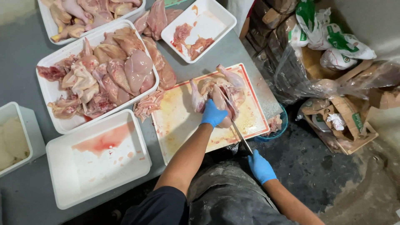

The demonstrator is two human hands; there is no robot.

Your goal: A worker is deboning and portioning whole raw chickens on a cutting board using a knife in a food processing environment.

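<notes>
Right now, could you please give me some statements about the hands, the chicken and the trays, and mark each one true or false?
1. The left hand in a blue glove presses on the raw chicken carcass. True.
2. The chicken carcass lies on the cutting board with a red edge. True.
3. The right hand is bare and empty. False: it wears a blue glove and holds a knife.
4. The white tray nearest the person is full of chicken pieces. False: it holds only reddish liquid.
5. The large tray left of the board is piled with raw chicken pieces. True.
</notes>
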